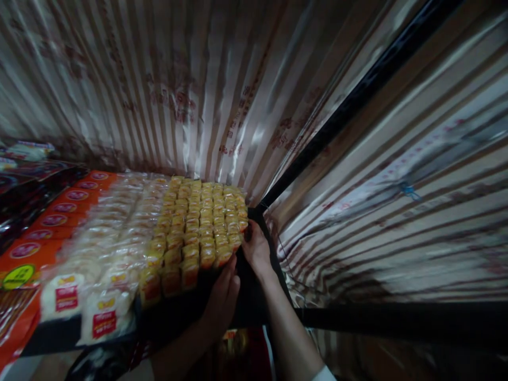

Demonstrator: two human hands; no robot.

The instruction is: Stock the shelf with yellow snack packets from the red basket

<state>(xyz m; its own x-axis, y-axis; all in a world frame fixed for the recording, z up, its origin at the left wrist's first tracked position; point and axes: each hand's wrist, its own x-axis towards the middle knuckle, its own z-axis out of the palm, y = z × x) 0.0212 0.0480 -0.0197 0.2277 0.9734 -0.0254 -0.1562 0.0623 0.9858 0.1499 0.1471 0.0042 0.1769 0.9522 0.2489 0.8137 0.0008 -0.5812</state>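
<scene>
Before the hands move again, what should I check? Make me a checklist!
1. Right hand by the yellow packs: ok, at their right edge.
2. Left hand close by: ok, near their front right corner.
3. Anything gripped: cannot tell, too dark.
4. Yellow front row straight: not ok, it steps back toward the right.
5. White packs beside the yellow ones: ok, on their left.
</scene>
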